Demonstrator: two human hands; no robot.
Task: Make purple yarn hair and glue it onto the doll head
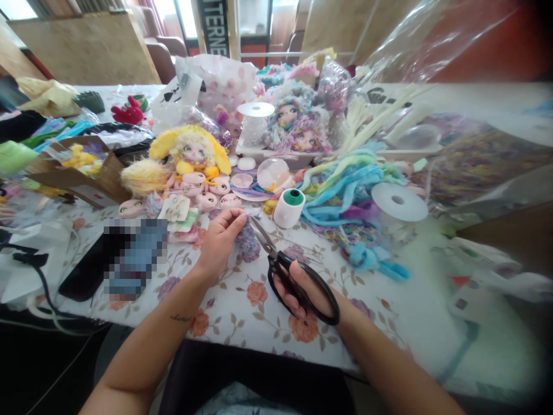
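Observation:
My right hand (298, 291) is wrapped around the black handles of a pair of scissors (270, 245). The blades point up and to the left, their tips close to the fingertips of my other hand. With thumb and forefinger pinched together, my left hand (222, 239) grips a fluffy purple-grey yarn piece (247, 245), which hangs below the fingertips; the exact spot of the grip is hard to see. Just beyond the scissors stands a white thread cone (288, 208) with a green top.
Doll heads (207, 200), a yellow long-eared doll (192, 153) and blue-green yarn strands (345, 184) crowd the far side. A white spool (400, 202) lies at right. At left are a dark phone (93, 265) and a cardboard box (93, 184). Flowered cloth (254, 294) covers the table.

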